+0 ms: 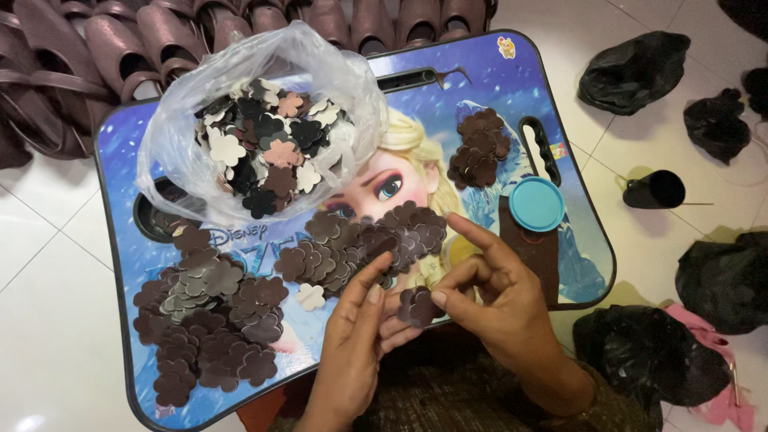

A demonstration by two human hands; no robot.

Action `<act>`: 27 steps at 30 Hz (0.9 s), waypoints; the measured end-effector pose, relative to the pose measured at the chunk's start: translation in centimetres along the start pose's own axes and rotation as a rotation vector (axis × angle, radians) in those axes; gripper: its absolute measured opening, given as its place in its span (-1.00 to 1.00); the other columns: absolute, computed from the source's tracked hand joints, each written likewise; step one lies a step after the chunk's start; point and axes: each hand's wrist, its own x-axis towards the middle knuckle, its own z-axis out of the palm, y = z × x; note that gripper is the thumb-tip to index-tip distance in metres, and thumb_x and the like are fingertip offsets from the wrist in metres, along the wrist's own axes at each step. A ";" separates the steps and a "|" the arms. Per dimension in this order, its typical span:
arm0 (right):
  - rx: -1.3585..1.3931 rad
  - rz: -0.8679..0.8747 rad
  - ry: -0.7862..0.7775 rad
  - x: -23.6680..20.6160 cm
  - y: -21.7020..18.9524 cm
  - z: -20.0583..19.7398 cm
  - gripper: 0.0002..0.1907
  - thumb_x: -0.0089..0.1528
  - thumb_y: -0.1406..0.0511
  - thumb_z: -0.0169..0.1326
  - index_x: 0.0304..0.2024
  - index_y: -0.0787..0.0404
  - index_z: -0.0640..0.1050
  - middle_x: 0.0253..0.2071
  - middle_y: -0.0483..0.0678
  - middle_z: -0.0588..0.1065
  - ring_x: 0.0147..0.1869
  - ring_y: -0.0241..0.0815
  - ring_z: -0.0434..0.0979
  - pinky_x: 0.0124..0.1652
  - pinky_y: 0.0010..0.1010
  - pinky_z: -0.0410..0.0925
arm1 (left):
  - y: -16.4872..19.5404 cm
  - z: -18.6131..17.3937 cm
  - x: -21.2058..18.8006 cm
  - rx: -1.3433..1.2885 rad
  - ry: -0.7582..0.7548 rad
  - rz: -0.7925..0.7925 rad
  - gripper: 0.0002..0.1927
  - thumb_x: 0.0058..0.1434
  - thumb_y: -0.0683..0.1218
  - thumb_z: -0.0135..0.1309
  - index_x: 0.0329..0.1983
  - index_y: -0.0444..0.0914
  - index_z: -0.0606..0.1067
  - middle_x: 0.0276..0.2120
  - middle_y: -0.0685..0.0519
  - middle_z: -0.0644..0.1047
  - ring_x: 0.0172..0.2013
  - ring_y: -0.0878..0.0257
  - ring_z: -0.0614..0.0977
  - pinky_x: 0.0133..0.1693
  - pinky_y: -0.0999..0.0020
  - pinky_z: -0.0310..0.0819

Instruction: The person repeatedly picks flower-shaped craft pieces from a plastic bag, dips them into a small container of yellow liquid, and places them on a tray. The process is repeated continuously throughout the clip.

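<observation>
A blue cartoon-printed lap tray (512, 88) lies before me, covered in dark brown flower-shaped cutouts. My right hand (500, 300) pinches one brown flower piece (416, 306) between thumb and finger at the tray's near edge. My left hand (356, 332) is beside it, fingers touching the same piece. Just beyond my fingers lies a spread of brown flowers (360, 240). A bigger heap of flowers (208, 320) sits at the near left. A small pile (478, 150) rests at the far right.
A clear plastic bag (256, 120) of mixed brown, black and cream flowers sits at the tray's far left. A teal lid (536, 204) lies at the right. Brown sandals (120, 40) line the floor behind. Black bags (636, 68) and a black thread cone (656, 190) lie right.
</observation>
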 end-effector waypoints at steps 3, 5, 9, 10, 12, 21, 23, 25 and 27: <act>-0.085 -0.001 -0.009 0.1 0.0 0.0 -0.11 0.11 0.49 0.25 0.47 0.30 0.23 -0.37 -0.13 0.59 -0.31 -0.47 0.46 -0.29 -0.63 0.30 | 0.2 0.0 -0.1 0.065 -0.003 -0.018 -0.45 0.43 0.04 -0.27 0.46 -0.18 0.21 -0.12 -0.09 0.65 -0.19 0.25 0.72 -0.16 0.35 0.63; -0.045 0.034 -0.020 0.3 0.1 0.1 -0.09 0.10 0.49 0.26 0.48 0.28 0.22 -0.38 -0.15 0.58 -0.36 -0.50 0.40 -0.36 -0.64 0.24 | 0.2 -0.1 -0.1 0.126 -0.001 -0.022 -0.44 0.42 0.05 -0.27 0.47 -0.16 0.19 -0.10 -0.07 0.66 -0.20 0.27 0.71 -0.17 0.37 0.63; -0.061 0.064 -0.036 0.3 0.2 0.2 -0.09 0.10 0.49 0.26 0.48 0.26 0.21 -0.38 -0.16 0.58 -0.37 -0.53 0.37 -0.39 -0.65 0.21 | 0.3 -0.1 -0.1 0.139 -0.006 -0.015 -0.43 0.42 0.06 -0.25 0.49 -0.14 0.18 -0.12 -0.06 0.67 -0.22 0.29 0.70 -0.17 0.37 0.62; -0.062 0.069 -0.038 0.3 0.2 0.2 -0.09 0.10 0.49 0.26 0.48 0.25 0.22 -0.38 -0.16 0.58 -0.38 -0.53 0.36 -0.40 -0.65 0.20 | 0.3 -0.1 -0.1 0.153 0.003 -0.020 -0.43 0.42 0.06 -0.25 0.48 -0.13 0.19 -0.12 -0.05 0.67 -0.23 0.30 0.70 -0.18 0.37 0.62; -0.064 0.079 -0.041 0.3 0.2 0.3 -0.09 0.10 0.49 0.26 0.48 0.25 0.23 -0.38 -0.16 0.58 -0.38 -0.53 0.34 -0.40 -0.65 0.18 | 0.2 -0.2 -0.2 0.163 0.010 -0.022 -0.43 0.41 0.06 -0.24 0.48 -0.12 0.19 -0.12 -0.04 0.67 -0.23 0.30 0.70 -0.18 0.38 0.62; -0.138 0.019 -0.025 0.0 -0.3 0.6 -0.11 0.12 0.47 0.24 0.48 0.27 0.20 -0.38 -0.14 0.60 -0.39 -0.51 0.38 -0.39 -0.63 0.25 | 0.1 -0.1 -0.2 0.122 -0.019 0.014 -0.44 0.43 0.05 -0.25 0.49 -0.15 0.19 -0.11 -0.05 0.67 -0.19 0.30 0.70 -0.15 0.39 0.61; -0.152 -0.013 -0.027 -0.1 -0.5 0.6 -0.11 0.13 0.47 0.23 0.48 0.28 0.20 -0.37 -0.14 0.60 -0.38 -0.51 0.38 -0.36 -0.63 0.26 | 0.2 0.0 -0.4 0.124 -0.020 0.018 -0.44 0.43 0.04 -0.26 0.48 -0.16 0.18 -0.10 -0.05 0.67 -0.18 0.30 0.70 -0.14 0.39 0.61; -0.161 -0.031 -0.025 -0.2 -0.6 0.7 -0.12 0.13 0.47 0.23 0.48 0.29 0.20 -0.37 -0.14 0.60 -0.37 -0.51 0.38 -0.36 -0.63 0.26 | 0.2 0.1 -0.6 0.115 -0.022 0.024 -0.43 0.44 0.04 -0.26 0.49 -0.18 0.18 -0.11 -0.07 0.67 -0.18 0.29 0.70 -0.14 0.39 0.61; -0.165 -0.038 -0.020 -0.2 -0.6 0.8 -0.12 0.13 0.47 0.24 0.48 0.28 0.20 -0.37 -0.14 0.60 -0.37 -0.51 0.38 -0.37 -0.63 0.25 | 0.3 0.2 -0.6 0.111 -0.025 0.030 -0.43 0.44 0.04 -0.26 0.49 -0.19 0.18 -0.11 -0.08 0.67 -0.18 0.28 0.70 -0.14 0.39 0.60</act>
